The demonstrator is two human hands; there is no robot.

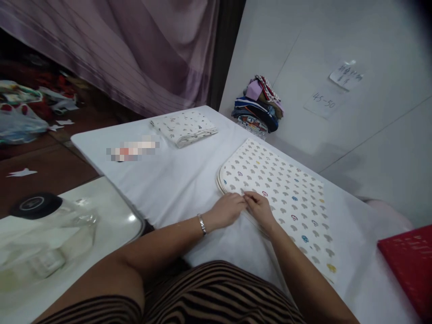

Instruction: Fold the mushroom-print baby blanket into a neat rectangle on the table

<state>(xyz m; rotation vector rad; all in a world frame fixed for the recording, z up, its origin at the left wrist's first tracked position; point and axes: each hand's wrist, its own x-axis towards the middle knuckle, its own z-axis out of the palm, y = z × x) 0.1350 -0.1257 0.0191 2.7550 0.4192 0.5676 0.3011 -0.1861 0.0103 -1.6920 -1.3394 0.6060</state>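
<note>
A stack of folded white cloth (280,180) with grey, red, blue and yellow cloud-like prints lies on the white-covered table in front of me. At its near edge, my left hand (231,209) is closed, with its fingers bent and its fingertips against those of my right hand (260,209). The thumb and forefinger of my right hand are pinched together just over the cloth's edge. Whatever is between the fingertips of either hand is too small or hidden to make out. A silvery bracelet (201,224) circles my left wrist.
Another folded printed cloth (185,128) lies at the table's far end, near a blurred-out patch. Folded clothes (258,108) are piled beyond the table by the wall. A red box-like object (408,265) is at right. A side table (114,202) with a black-lidded container (35,205) stands left.
</note>
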